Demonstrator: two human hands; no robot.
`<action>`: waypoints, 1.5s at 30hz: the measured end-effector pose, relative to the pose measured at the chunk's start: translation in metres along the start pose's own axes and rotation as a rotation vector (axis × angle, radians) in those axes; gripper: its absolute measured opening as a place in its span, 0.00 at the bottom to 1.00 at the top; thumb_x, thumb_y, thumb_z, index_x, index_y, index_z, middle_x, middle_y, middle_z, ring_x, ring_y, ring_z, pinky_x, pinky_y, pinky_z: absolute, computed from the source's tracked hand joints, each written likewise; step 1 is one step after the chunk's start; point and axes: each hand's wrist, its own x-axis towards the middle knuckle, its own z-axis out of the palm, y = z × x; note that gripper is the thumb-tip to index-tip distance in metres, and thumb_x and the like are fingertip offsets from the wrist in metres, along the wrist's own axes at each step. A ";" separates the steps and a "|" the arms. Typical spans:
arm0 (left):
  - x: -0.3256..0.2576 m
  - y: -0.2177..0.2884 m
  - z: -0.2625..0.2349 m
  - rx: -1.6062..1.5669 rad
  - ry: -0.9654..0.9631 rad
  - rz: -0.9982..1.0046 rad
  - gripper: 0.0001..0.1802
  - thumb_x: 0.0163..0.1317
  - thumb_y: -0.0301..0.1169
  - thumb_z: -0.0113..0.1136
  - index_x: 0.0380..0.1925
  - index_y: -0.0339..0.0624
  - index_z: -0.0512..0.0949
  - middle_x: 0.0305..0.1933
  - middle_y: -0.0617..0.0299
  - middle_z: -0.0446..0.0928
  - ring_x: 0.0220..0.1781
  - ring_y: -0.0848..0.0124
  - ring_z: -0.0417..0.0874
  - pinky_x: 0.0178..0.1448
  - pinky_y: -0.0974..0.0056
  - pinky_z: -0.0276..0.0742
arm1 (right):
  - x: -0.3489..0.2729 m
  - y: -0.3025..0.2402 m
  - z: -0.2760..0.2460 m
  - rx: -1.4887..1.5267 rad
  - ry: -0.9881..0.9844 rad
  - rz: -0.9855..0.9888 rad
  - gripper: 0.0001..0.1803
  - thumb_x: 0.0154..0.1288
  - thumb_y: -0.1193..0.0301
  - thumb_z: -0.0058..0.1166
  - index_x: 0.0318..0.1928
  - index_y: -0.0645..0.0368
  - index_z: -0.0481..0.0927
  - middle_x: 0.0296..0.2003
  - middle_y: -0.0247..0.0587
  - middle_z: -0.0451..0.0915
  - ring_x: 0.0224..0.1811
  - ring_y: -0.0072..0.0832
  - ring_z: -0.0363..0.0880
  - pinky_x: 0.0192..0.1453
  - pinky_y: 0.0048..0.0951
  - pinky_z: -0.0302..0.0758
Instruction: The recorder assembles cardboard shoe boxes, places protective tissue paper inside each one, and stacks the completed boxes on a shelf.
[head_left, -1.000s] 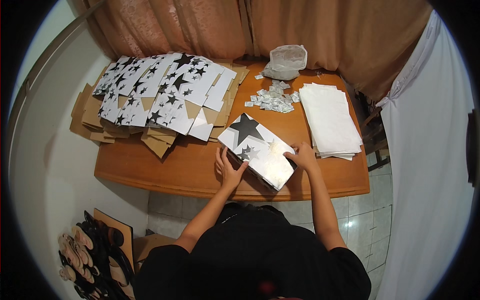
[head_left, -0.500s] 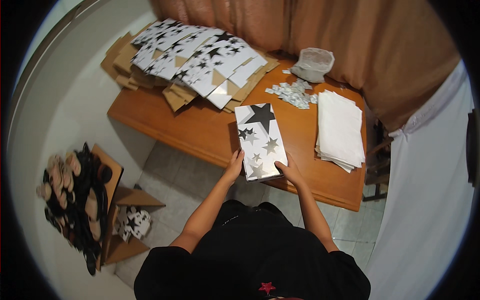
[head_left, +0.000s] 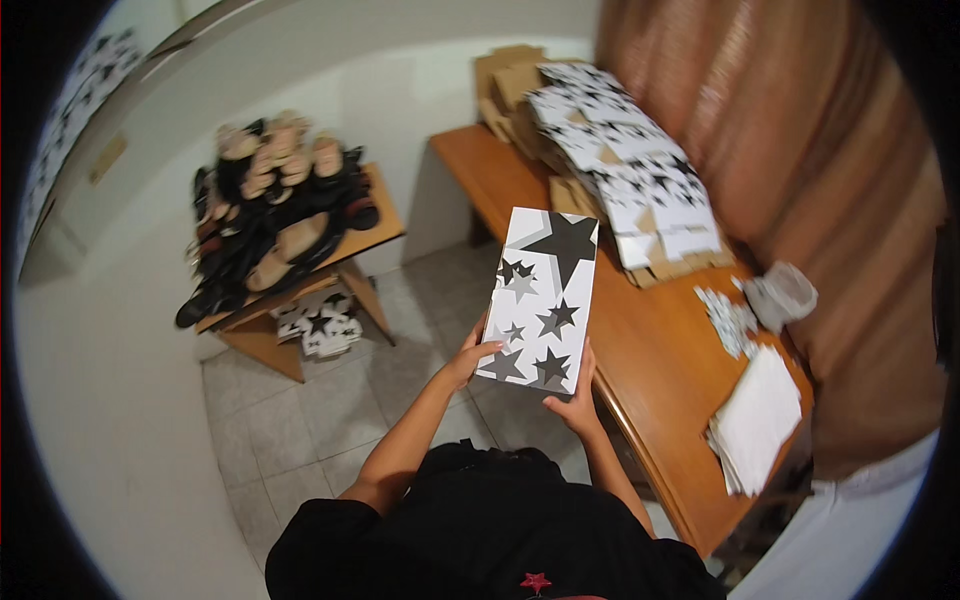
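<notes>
A closed white cardboard box [head_left: 530, 305] with black and grey stars is between my two hands, in front of my body. My left hand [head_left: 468, 360] grips its lower left side, with the thumb lying on the top face. The fingers of my right hand [head_left: 577, 402] hold the lower right side and corner, and its thumb is near the bottom edge. Most fingers of both hands are hidden beneath or behind the box. The box is over the tiled floor, beside the left edge of a brown wooden table [head_left: 640, 370].
Shoes and sandals [head_left: 285, 225] are heaped on a small wooden stand [head_left: 372, 215] at the left, with star-printed pieces [head_left: 325, 325] beneath. On the table lie flattened star-printed cardboard [head_left: 640, 165], small sachets [head_left: 728, 320], a translucent bag [head_left: 782, 295] and white paper sheets [head_left: 758, 420]. A brown curtain [head_left: 840, 220] hangs behind.
My view has turned left, so the table has shifted right and the shoe stand nearer the middle. The box has moved off the table's front edge with both hands still on it.
</notes>
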 end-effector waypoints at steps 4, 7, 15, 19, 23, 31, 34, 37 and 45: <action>-0.078 0.054 -0.066 0.058 0.148 0.280 0.49 0.46 0.34 0.61 0.67 0.42 0.46 0.67 0.55 0.53 0.70 0.65 0.52 0.70 0.63 0.45 | 0.041 -0.044 0.087 -0.054 -0.125 -0.179 0.68 0.33 0.51 0.70 0.68 0.62 0.38 0.64 0.55 0.44 0.68 0.47 0.44 0.68 0.44 0.48; -0.139 0.100 -0.107 0.127 0.243 0.466 0.52 0.44 0.38 0.63 0.67 0.41 0.45 0.68 0.55 0.52 0.70 0.64 0.50 0.70 0.63 0.43 | 0.068 -0.072 0.164 -0.012 -0.130 -0.333 0.65 0.32 0.63 0.70 0.67 0.63 0.40 0.63 0.53 0.46 0.66 0.45 0.50 0.67 0.41 0.52; -0.278 0.227 -0.202 0.773 0.489 0.780 0.70 0.26 0.28 0.80 0.68 0.43 0.41 0.71 0.57 0.46 0.71 0.64 0.51 0.69 0.61 0.51 | 0.146 -0.127 0.363 0.365 -0.354 -0.373 0.64 0.34 0.56 0.71 0.66 0.65 0.43 0.64 0.55 0.48 0.66 0.48 0.49 0.67 0.41 0.50; -0.322 0.300 -0.234 0.838 0.699 0.794 0.59 0.36 0.18 0.72 0.67 0.42 0.46 0.68 0.59 0.53 0.68 0.68 0.55 0.67 0.63 0.56 | 0.196 -0.226 0.421 0.452 -0.423 -0.603 0.62 0.38 0.55 0.69 0.67 0.66 0.42 0.64 0.55 0.47 0.66 0.48 0.50 0.67 0.42 0.50; -0.344 0.391 -0.272 0.876 0.769 0.984 0.55 0.37 0.16 0.71 0.65 0.40 0.49 0.62 0.56 0.61 0.60 0.67 0.68 0.60 0.65 0.67 | 0.263 -0.321 0.468 0.447 -0.343 -0.850 0.60 0.38 0.57 0.68 0.67 0.65 0.44 0.63 0.56 0.50 0.65 0.49 0.50 0.67 0.43 0.49; -0.335 0.599 -0.310 0.984 1.015 1.401 0.33 0.45 0.17 0.67 0.51 0.24 0.61 0.44 0.54 0.71 0.47 0.70 0.72 0.52 0.68 0.75 | 0.404 -0.530 0.507 0.496 0.056 -1.405 0.55 0.45 0.58 0.66 0.65 0.66 0.46 0.60 0.58 0.56 0.63 0.50 0.55 0.64 0.43 0.57; -0.331 0.671 -0.318 0.958 0.801 1.611 0.27 0.49 0.23 0.67 0.49 0.31 0.68 0.41 0.56 0.77 0.44 0.71 0.77 0.48 0.70 0.75 | 0.442 -0.596 0.509 0.487 0.171 -1.418 0.41 0.51 0.58 0.59 0.59 0.70 0.58 0.51 0.68 0.67 0.55 0.52 0.67 0.59 0.40 0.64; -0.349 0.736 -0.327 1.046 0.895 1.651 0.33 0.53 0.29 0.66 0.55 0.28 0.61 0.45 0.50 0.76 0.46 0.70 0.78 0.55 0.68 0.73 | 0.461 -0.649 0.513 0.550 -0.085 -1.357 0.42 0.52 0.56 0.56 0.59 0.73 0.57 0.50 0.69 0.69 0.55 0.50 0.70 0.60 0.36 0.64; -0.368 0.843 -0.379 1.049 0.938 1.657 0.43 0.55 0.44 0.63 0.61 0.29 0.54 0.55 0.41 0.69 0.59 0.54 0.71 0.64 0.54 0.64 | 0.562 -0.729 0.598 0.486 -0.114 -1.448 0.39 0.61 0.56 0.49 0.60 0.75 0.56 0.55 0.66 0.66 0.60 0.49 0.65 0.63 0.34 0.61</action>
